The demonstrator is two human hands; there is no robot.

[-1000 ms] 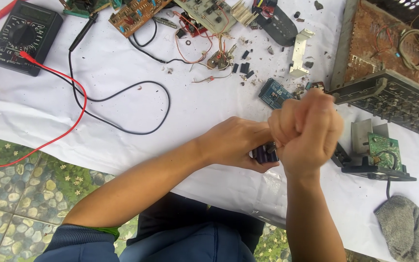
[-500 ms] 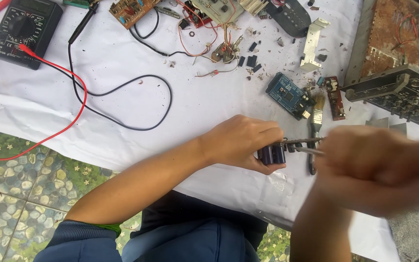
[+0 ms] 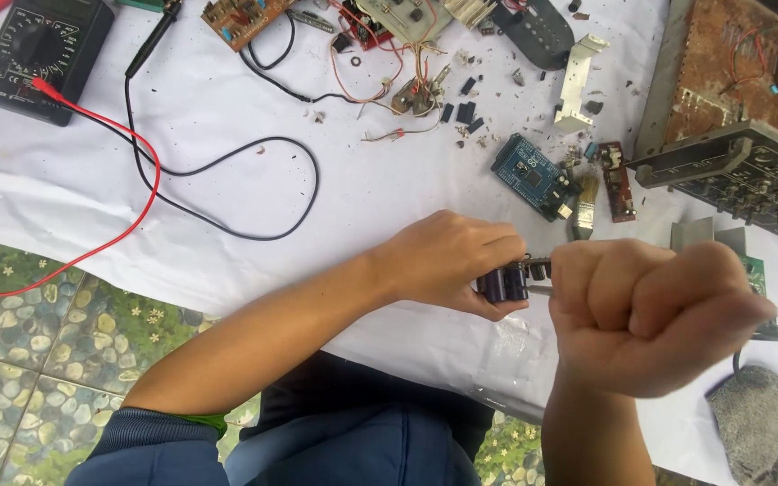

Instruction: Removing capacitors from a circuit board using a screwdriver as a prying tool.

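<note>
My left hand (image 3: 452, 256) has its fingers clamped on a small board with dark capacitors (image 3: 503, 283), held over the white-covered table (image 3: 182, 207) just below the blue circuit board (image 3: 533, 175). My right hand (image 3: 650, 310), fingers curled into a fist around a thin metal tool (image 3: 542, 290), sits right beside that part, below the blue board too.

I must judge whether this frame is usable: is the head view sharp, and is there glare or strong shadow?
Head view: even, soft daylight, no glare on the white cloth; the multimeter and blue board are sharp. The right hand, close to the camera, is slightly soft; the left hand and dark part it holds are clear. Shadows are faint.
</note>
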